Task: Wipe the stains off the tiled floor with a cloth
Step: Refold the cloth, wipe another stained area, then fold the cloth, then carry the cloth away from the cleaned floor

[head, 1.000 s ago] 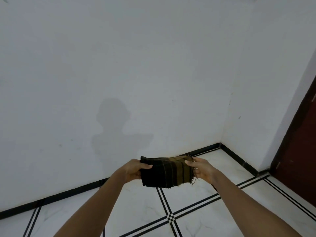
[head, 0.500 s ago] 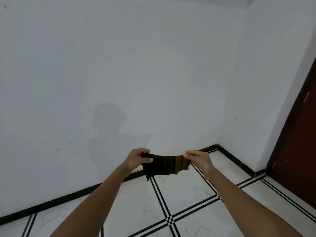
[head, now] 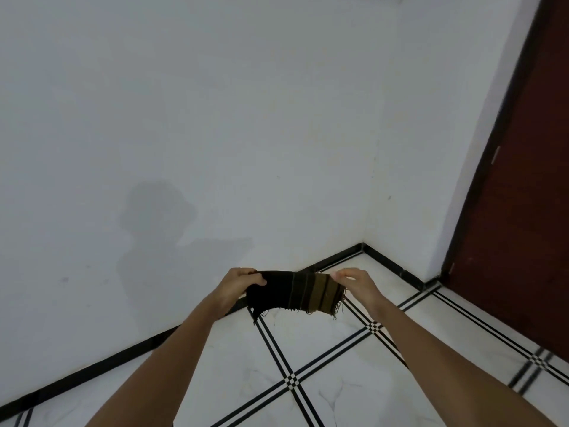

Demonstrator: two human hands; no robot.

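The cloth [head: 294, 293] is seen to be woven fabric, matt and rough, with loose threads along its frayed lower edge. The tiled floor [head: 332, 392] is made of smooth, shiny white tiles with faint marble-like veins and black lines. The wall [head: 215, 118] is painted, matt and plain. The door [head: 529, 211] is shown as dark, smooth wood.
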